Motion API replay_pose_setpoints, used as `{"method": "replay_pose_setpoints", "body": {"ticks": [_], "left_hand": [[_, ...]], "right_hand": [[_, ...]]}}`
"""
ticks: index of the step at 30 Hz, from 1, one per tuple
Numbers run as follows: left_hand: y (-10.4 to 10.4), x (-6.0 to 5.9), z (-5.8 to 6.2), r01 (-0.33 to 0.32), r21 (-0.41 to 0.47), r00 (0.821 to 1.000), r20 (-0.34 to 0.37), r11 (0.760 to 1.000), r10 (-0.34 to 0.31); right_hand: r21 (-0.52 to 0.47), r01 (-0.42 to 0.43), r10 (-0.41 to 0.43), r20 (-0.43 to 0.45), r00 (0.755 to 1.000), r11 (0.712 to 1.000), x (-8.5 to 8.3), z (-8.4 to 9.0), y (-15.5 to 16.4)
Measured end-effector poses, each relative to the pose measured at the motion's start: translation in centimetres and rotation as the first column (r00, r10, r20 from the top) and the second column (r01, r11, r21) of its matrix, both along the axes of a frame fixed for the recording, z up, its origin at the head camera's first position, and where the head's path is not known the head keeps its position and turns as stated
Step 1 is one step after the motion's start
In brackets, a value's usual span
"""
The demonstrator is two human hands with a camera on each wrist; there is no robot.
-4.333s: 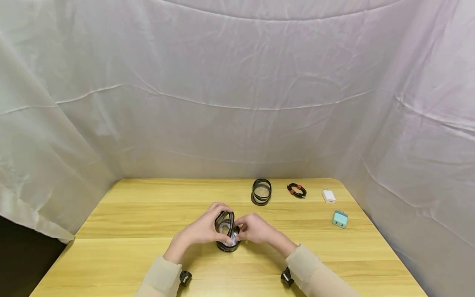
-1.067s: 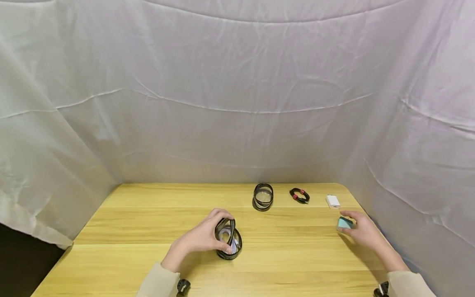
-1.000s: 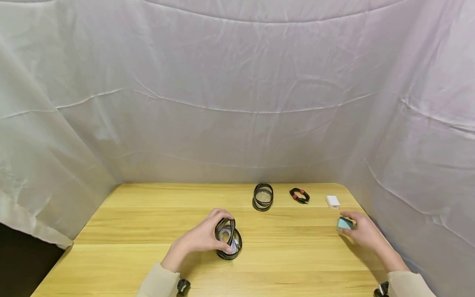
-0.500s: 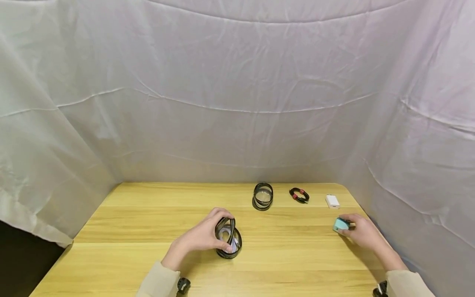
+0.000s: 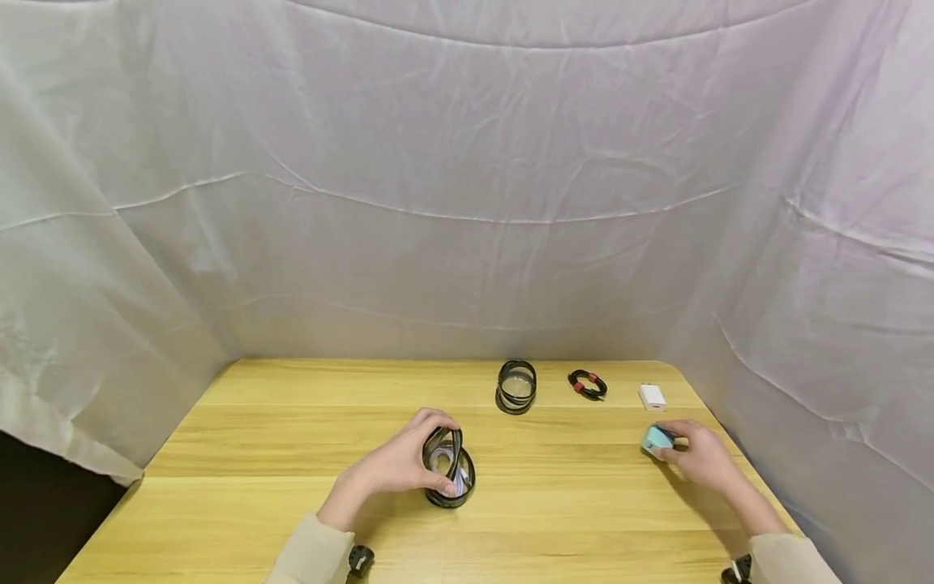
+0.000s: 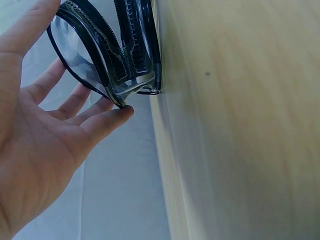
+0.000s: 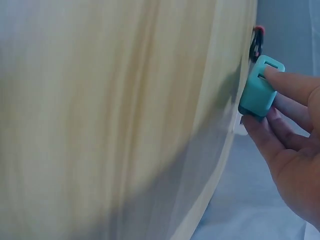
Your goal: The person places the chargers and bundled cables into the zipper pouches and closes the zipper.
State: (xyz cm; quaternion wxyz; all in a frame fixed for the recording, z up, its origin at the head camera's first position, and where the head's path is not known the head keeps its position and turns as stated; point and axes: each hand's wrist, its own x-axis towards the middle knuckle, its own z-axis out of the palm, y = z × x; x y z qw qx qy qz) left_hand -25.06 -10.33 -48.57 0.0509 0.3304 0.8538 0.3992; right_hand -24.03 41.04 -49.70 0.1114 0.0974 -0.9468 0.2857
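Observation:
My left hand (image 5: pixel 394 466) holds a clear zip pouch (image 5: pixel 470 466) with black trim upright on the table, thumb on the near side and fingers on the far side. Its zipper is parted, and a coiled white cable (image 5: pixel 460 485) lies inside. The left wrist view shows the pouch's black zipper (image 6: pixel 120 55) close up. Over at the right, my right hand (image 5: pixel 704 458) pinches a teal USB wall charger (image 5: pixel 656 440) between thumb and fingers. Two port slots show on the charger (image 7: pixel 258 92) in the right wrist view.
A second clear pouch (image 5: pixel 516 402) with black trim stands at the back of the wooden table (image 5: pixel 306 430). To its right lie a coiled black cable (image 5: pixel 588 388) with red ties and a white charger (image 5: pixel 653 397). Pale curtains (image 5: pixel 452 268) enclose the back and sides.
My right hand has left the pouch, reached across to the teal charger and taken hold of it. Over the last second it has shifted slightly left with the charger. My left hand stays put.

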Motion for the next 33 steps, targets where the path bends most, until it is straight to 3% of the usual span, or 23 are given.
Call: {"method": "replay_pose_setpoints", "body": {"ticks": [23,33], "left_hand": [[0.1,0.0,-0.1,-0.001,0.009,1.0,0.005,1.0,0.001],[0.1,0.2,0.2,0.004,0.018,1.0,0.007,1.0,-0.004]], "right_hand": [[-0.213,-0.097,0.076,-0.106,0.991,0.972,0.3,1.7,-7.2],[-0.244,-0.138,0.108,-0.132,0.985,0.96,0.8,2.6,-10.0]]}}
